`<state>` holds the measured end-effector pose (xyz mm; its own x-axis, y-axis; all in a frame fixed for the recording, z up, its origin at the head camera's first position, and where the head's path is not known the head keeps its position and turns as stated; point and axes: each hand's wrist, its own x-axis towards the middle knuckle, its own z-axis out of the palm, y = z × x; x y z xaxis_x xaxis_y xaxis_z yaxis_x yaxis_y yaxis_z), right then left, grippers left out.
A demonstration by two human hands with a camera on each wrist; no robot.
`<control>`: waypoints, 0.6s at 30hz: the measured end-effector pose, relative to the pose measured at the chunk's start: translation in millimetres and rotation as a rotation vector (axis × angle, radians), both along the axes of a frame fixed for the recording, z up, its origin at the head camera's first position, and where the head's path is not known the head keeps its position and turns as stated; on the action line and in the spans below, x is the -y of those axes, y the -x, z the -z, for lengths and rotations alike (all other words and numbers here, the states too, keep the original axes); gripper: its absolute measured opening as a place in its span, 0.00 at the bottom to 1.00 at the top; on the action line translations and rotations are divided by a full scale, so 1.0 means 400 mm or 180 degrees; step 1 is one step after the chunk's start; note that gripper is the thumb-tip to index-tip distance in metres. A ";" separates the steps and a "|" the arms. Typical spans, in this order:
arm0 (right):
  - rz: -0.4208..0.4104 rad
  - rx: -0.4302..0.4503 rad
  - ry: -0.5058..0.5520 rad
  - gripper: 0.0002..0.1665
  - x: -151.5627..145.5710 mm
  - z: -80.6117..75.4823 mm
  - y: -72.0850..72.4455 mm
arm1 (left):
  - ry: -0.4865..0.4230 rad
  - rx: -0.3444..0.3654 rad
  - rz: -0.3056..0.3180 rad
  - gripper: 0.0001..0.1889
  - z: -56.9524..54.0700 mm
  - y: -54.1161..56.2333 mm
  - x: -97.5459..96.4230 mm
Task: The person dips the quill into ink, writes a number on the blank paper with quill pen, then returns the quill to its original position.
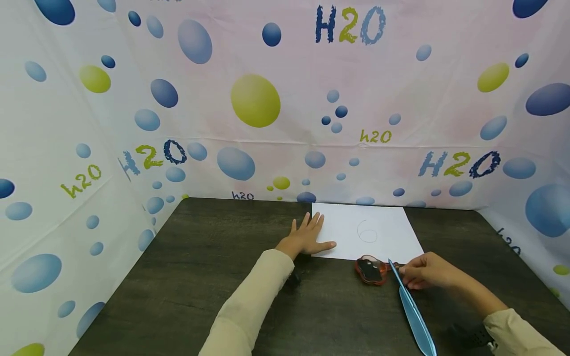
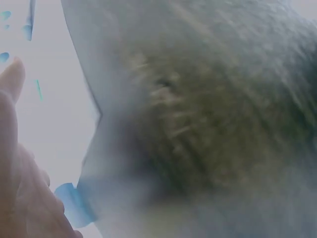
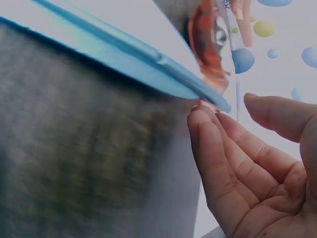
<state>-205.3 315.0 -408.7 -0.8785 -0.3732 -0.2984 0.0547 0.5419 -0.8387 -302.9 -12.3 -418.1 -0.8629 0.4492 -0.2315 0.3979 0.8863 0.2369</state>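
My left hand (image 1: 305, 238) lies with fingers spread, touching the left part of a white paper sheet (image 1: 338, 222) on the table. A pencil-like drawn "6" shows on the sheet. Just in front of the paper are orange-framed sunglasses (image 1: 371, 272) with a dark lens. My right hand (image 1: 427, 271) is beside their right end, by the narrow tip of a long blue flat object (image 1: 416, 316) that slants toward the front. In the right wrist view, the bent fingers (image 3: 213, 144) reach that blue tip, while the thumb (image 3: 277, 116) stands apart from them.
A dark wood-look table (image 1: 213, 277) carries everything. Behind and at both sides hangs a white backdrop (image 1: 303, 64) with blue and green dots and H2O lettering. Dark wrist devices show under both forearms. Table surface blurs much of the left wrist view.
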 end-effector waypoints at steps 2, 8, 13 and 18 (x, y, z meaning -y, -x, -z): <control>-0.0041 -0.0088 -0.0013 0.19 -0.004 -0.013 0.007 | 0.0027 -0.0036 0.0026 0.49 -0.011 0.002 0.002; -0.0056 -0.0470 -0.0114 0.23 -0.015 -0.069 0.025 | -0.0008 -0.0173 0.0069 0.47 -0.053 0.004 0.022; 0.0084 -0.0882 -0.0366 0.25 -0.025 -0.128 0.035 | -0.0127 -0.0323 0.0096 0.46 -0.107 0.000 0.066; 0.0224 -0.1527 -0.0721 0.24 -0.045 -0.177 0.031 | -0.0117 -0.0621 0.0165 0.45 -0.148 -0.006 0.131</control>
